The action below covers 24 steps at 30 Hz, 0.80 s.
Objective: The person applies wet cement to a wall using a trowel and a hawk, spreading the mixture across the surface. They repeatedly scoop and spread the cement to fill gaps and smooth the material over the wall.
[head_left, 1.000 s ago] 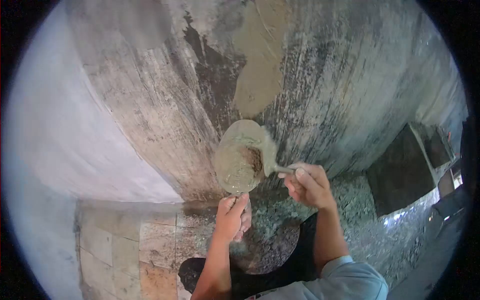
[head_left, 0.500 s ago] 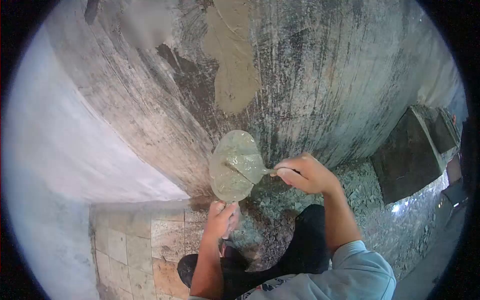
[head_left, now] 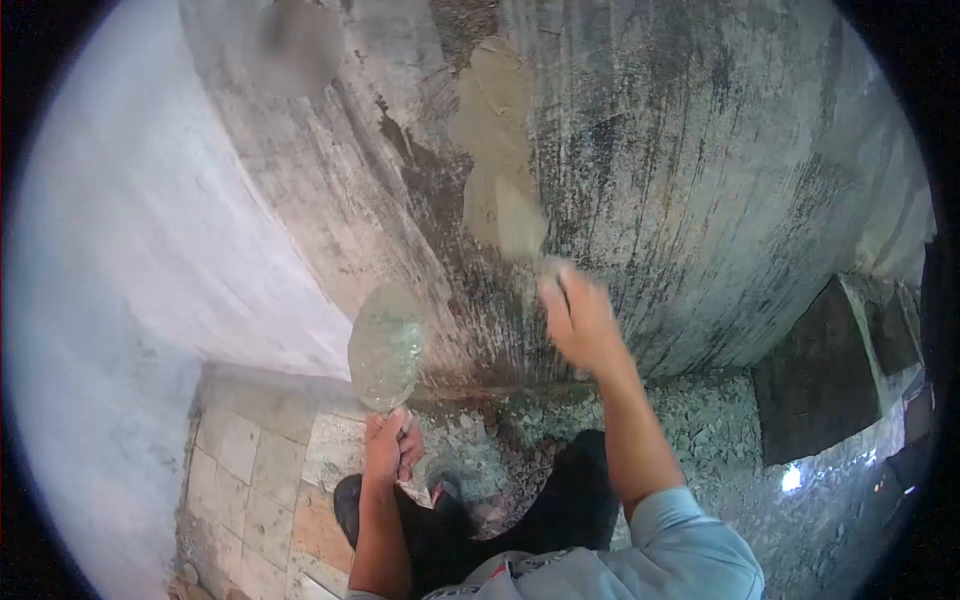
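Observation:
My left hand (head_left: pixel 392 447) is closed around the handle of a round plasterer's hawk (head_left: pixel 388 350), its face coated in wet, shiny mortar. The hawk is held low, close to the wall's foot. In my right hand (head_left: pixel 584 322) is the handle of a trowel (head_left: pixel 521 225), smeared by motion. The trowel's blade overlaps the lower end of a fresh mortar patch (head_left: pixel 496 110) on the wall. This patch forms a tall, uneven strip, paler than the dark damp area beside it.
The scraped, stained wall (head_left: pixel 680 180) meets a whitish wall (head_left: pixel 250 280) at the left corner. Below are floor tiles (head_left: pixel 240 455) and rubble (head_left: pixel 690 410) along the wall. Dark panels (head_left: pixel 815 375) lean at the right. My dark-trousered legs (head_left: pixel 575 490) are between my arms.
The trowel has left the hawk's mortar and moved up onto the wall patch with my right hand. My left hand and the hawk have shifted left; the view has also moved.

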Tool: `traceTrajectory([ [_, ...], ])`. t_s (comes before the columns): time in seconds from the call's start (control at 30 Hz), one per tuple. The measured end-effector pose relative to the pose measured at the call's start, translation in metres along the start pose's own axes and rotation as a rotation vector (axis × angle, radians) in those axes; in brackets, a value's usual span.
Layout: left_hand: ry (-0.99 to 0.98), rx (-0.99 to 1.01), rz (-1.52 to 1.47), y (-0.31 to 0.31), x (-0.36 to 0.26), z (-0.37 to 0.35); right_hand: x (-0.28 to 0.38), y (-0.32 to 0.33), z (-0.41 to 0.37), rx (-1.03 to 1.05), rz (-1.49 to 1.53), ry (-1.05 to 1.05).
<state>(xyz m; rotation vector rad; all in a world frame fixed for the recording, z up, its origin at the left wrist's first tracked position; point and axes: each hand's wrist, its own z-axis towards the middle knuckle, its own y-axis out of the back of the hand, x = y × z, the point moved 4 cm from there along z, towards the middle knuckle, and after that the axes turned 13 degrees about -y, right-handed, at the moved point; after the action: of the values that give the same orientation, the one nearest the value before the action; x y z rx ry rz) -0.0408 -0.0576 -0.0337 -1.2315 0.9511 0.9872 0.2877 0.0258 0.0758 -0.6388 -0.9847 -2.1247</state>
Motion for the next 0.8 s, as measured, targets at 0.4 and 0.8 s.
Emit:
traceTrajectory([
  [0.4,0.178,0.036,-0.199,0.027,0.079,0.021,0.072,-0.012,0.109,-0.064,-0.381,-0.183],
  [0.8,0.314,0.052,-0.178,0.085,0.110,0.000,-0.015,-0.117,-0.010,-0.045,-0.266,-0.415],
])
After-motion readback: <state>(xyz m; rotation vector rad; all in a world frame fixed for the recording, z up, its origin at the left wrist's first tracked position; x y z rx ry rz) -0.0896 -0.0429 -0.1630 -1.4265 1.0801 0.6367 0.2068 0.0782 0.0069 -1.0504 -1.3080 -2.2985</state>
